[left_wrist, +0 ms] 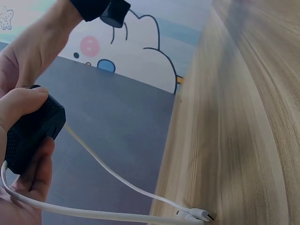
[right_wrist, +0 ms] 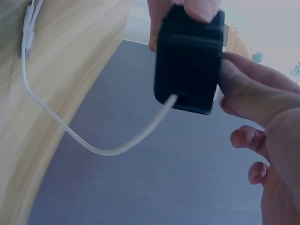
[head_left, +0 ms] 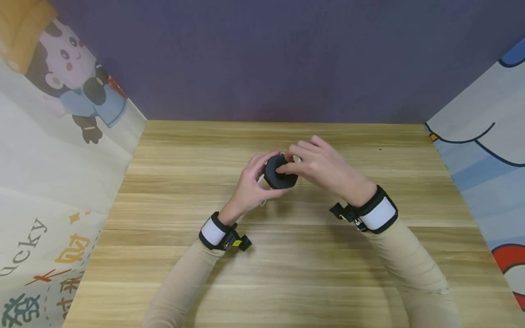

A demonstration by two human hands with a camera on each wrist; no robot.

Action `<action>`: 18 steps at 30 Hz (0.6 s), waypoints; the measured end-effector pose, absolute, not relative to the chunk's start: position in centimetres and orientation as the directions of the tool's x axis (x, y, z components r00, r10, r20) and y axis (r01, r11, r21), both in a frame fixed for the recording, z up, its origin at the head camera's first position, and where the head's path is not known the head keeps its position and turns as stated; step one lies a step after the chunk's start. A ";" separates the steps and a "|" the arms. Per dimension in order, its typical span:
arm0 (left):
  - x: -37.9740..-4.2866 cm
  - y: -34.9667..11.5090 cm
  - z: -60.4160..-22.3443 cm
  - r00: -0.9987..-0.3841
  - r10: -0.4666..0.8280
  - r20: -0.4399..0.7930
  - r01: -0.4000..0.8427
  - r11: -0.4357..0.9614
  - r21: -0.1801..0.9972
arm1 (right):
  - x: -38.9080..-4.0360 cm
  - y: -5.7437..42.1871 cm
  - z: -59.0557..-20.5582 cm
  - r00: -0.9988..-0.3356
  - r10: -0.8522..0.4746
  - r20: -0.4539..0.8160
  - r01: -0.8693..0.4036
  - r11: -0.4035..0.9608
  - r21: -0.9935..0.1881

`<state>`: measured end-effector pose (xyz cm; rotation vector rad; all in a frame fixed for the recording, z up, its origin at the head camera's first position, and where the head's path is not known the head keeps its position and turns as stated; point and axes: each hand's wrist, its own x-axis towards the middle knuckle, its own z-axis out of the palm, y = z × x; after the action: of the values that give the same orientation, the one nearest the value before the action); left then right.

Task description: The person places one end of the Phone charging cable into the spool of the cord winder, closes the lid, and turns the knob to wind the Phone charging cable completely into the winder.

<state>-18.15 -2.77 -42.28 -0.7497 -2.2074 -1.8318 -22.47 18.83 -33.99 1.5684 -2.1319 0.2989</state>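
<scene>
A black octagonal cable winder (head_left: 283, 183) with a round recess in its face is held up over the middle of the table. My left hand (head_left: 251, 186) grips its sides between thumb and fingers. At the recess, the thumb and forefinger of my right hand (head_left: 321, 167) are curled against the winder's face; the right wrist view shows its other fingers bent and apart from the case. A white cable (right_wrist: 101, 151) comes out through the case's narrow side. In the left wrist view, white cable plugs (left_wrist: 200, 214) lie close over the wood.
The wood-grain table (head_left: 287, 273) extends around both forearms. A dark blue-grey panel (head_left: 283, 59) stands along its back edge. Cartoon-printed sheets hang at the left (head_left: 53, 182) and right (head_left: 471, 182). Each wrist wears a strap with a small camera.
</scene>
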 end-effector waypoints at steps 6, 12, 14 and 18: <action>-18.1 -2.9 -42.3 -0.854 0.289 0.433 0.480 0.112 0.870 | -22.4 19.0 -33.1 -0.184 -0.880 0.439 -0.934 0.295 0.199; -18.2 -3.0 -42.4 -0.845 0.304 0.439 0.487 0.100 0.868 | -22.4 19.0 -32.9 -0.175 -0.886 0.430 -0.932 0.290 0.219; -18.2 -3.0 -42.3 -0.843 0.310 0.440 0.488 0.094 0.868 | -22.5 18.9 -32.9 -0.167 -0.882 0.440 -0.933 0.285 0.218; -18.1 -3.0 -42.2 -0.841 0.312 0.442 0.489 0.088 0.868 | -22.7 18.8 -33.2 -0.163 -0.867 0.471 -0.936 0.288 0.205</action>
<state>-18.14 -2.96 -42.20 -0.8200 -2.2070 -1.8568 -22.68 18.75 -33.20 1.6079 -2.0602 0.1807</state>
